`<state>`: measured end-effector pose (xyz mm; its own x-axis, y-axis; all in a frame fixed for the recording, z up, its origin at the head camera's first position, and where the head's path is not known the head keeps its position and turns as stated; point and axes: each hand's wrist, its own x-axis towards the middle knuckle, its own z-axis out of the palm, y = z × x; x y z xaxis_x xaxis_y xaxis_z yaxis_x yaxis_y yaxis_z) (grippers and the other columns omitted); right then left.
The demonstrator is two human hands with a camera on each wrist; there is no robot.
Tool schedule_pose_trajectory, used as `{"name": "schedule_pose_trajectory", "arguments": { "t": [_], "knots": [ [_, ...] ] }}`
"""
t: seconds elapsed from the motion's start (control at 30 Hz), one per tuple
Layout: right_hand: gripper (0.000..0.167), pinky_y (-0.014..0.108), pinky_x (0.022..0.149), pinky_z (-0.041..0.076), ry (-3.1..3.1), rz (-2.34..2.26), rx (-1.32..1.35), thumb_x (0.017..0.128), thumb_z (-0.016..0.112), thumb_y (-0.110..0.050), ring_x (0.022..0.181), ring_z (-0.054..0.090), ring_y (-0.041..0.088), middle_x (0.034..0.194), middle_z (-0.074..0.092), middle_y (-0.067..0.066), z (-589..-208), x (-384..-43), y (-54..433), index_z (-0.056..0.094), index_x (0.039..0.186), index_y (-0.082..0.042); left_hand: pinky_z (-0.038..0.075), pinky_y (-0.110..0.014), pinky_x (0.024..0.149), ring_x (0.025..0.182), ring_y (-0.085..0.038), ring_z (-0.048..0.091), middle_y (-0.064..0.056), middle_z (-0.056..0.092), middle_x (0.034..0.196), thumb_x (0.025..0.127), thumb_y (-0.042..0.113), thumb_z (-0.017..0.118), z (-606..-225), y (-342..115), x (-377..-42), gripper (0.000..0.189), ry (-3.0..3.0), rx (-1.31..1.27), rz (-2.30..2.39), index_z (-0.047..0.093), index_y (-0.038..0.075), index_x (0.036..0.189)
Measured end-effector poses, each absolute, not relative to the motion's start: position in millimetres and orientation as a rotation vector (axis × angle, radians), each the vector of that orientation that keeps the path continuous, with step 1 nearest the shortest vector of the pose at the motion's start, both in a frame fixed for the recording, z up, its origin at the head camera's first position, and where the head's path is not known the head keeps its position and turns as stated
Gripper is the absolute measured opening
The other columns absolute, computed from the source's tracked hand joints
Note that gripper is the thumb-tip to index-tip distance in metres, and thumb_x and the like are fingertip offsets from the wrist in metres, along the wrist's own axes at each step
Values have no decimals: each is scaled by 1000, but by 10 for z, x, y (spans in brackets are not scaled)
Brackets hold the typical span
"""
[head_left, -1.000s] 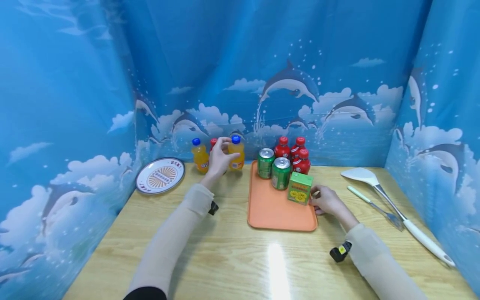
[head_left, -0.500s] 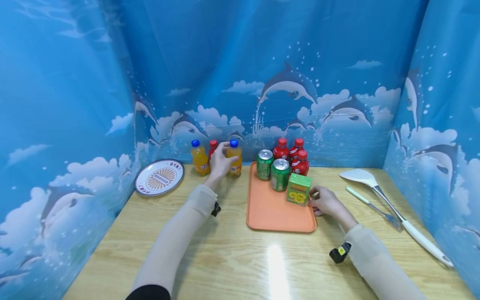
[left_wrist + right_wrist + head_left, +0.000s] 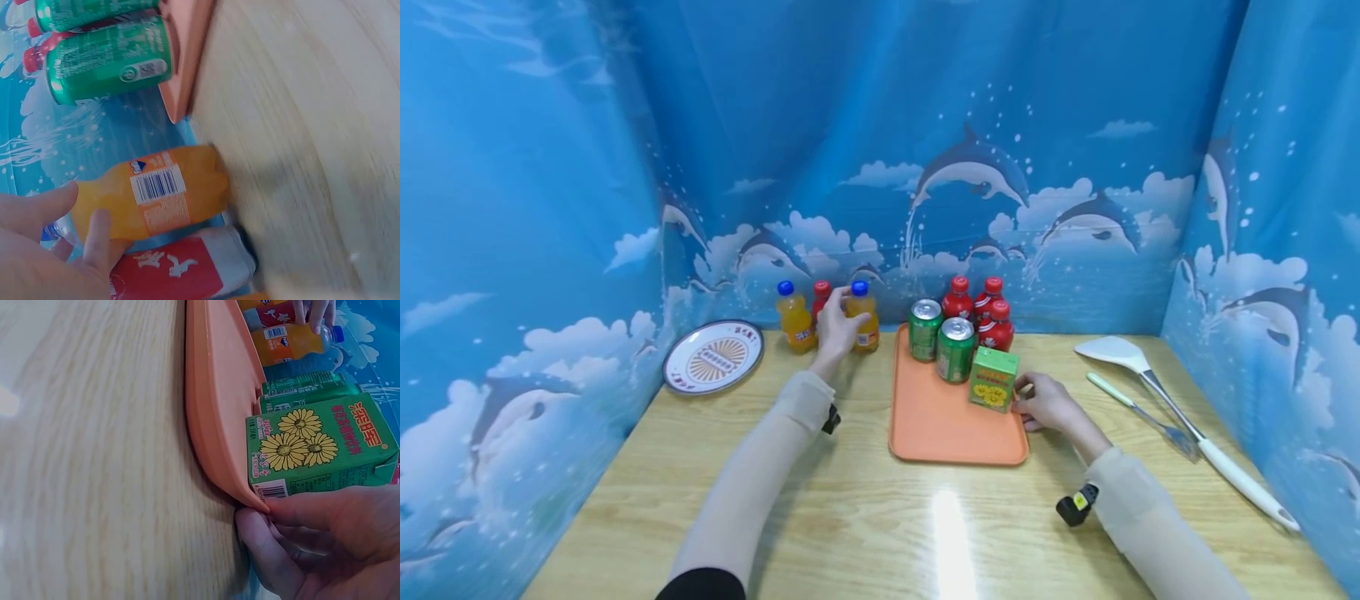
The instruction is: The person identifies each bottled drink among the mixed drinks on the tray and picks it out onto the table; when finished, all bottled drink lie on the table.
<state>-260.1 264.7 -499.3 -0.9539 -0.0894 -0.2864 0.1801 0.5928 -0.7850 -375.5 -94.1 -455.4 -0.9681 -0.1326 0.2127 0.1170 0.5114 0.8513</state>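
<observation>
My left hand is at the neck of an orange soda bottle with a blue cap, thumb and fingers on its upper part. The bottle stands upright at the back of the table, left of an orange tray. My right hand pinches the tray's right rim between thumb and finger, beside a green drink carton with yellow flowers. On the tray stand two green cans, the carton and several red-capped bottles. A red can-like drink lies close beside the held bottle in the left wrist view.
Another orange soda bottle and a red-capped bottle stand left of my left hand. A patterned plate lies at the left. At the right lie a white-handled spatula and a fork. A blue dolphin curtain borders the table.
The orange soda bottle in my left hand has come down slightly onto the table, and the red-capped bottle behind the hand shows more. My right hand keeps its place on the tray rim.
</observation>
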Motion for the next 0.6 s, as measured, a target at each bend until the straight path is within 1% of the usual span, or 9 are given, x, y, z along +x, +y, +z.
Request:
{"name": "schedule_pose_trajectory", "arguments": {
  "t": [0.33, 0.53, 0.6],
  "knots": [
    [39, 33, 65, 66, 2530, -1304, 58, 96, 67, 0, 72, 69, 16, 104, 61, 22, -4977, -2606, 2670, 52, 131, 9, 55, -52, 111, 130, -37, 67, -17, 65, 147, 97, 16, 76, -4522, -907, -3752, 58, -2529, 7, -1303, 55, 9, 151],
    [37, 32, 64, 66, 2530, -1321, 49, 96, 67, 0, 71, 69, 15, 102, 62, 21, -4987, -2572, 2657, 52, 129, 10, 53, -52, 113, 132, -38, 65, -18, 63, 150, 97, 11, 74, -4508, -878, -3718, 58, -2530, 58, -1313, 56, 9, 152],
    [37, 32, 64, 66, 2530, -1325, 45, 96, 67, 0, 71, 69, 14, 101, 62, 21, -4987, -2561, 2649, 52, 129, 10, 52, -52, 115, 134, -38, 64, -17, 61, 152, 96, 11, 73, -4500, -884, -3705, 61, -2530, 85, -1323, 53, 9, 154]
  ]
}}
